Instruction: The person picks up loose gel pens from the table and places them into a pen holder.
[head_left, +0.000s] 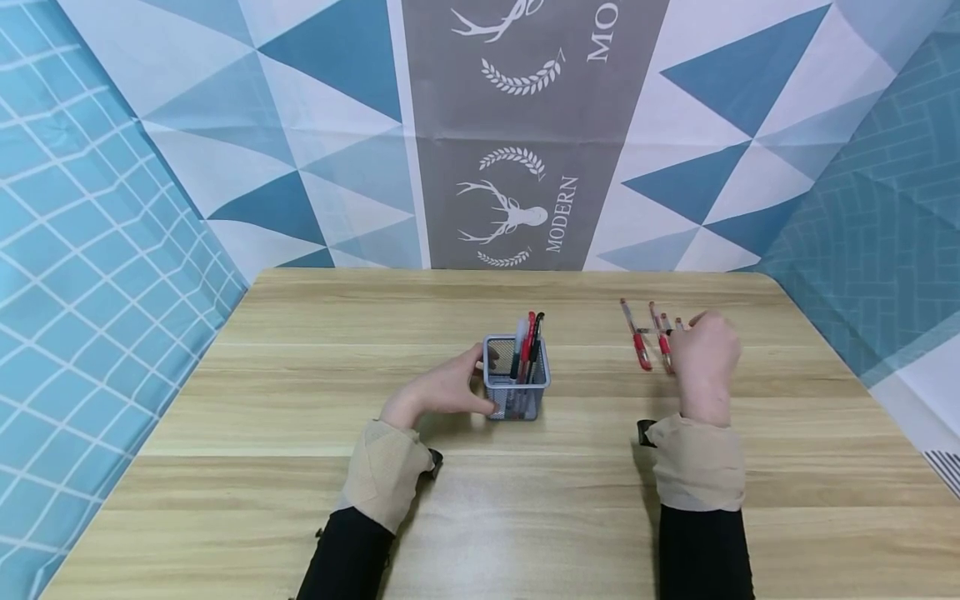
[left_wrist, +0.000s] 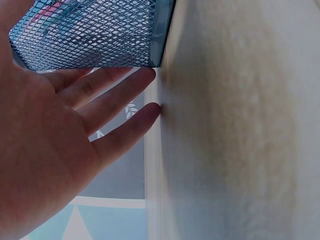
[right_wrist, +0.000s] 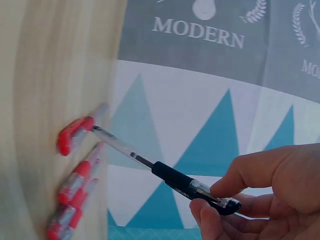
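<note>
A square wire-mesh pen holder (head_left: pixel 516 398) stands at mid-table with several pens upright in it, red, black and clear. Around its left side lies my left hand (head_left: pixel 444 385), thumb at the near corner and fingers behind. The left wrist view shows fingers (left_wrist: pixel 120 100) extended along the mesh holder (left_wrist: pixel 90 37). My right hand (head_left: pixel 705 358), over the table's right part, pinches a black-capped clear pen (right_wrist: pixel 172 172) by its capped end between thumb and fingers, as the right wrist view shows the hand (right_wrist: pixel 270 192). Red pens (head_left: pixel 642 350) lie beside it on the table.
The wooden table (head_left: pixel 337 308) ends at a patterned backdrop (head_left: pixel 502 200) behind it. Blue grid cloth (head_left: pixel 90 208) hangs on the left and blue patterned cloth (head_left: pixel 885 225) on the right. In the right wrist view several red pens (right_wrist: pixel 75 185) lie near one another.
</note>
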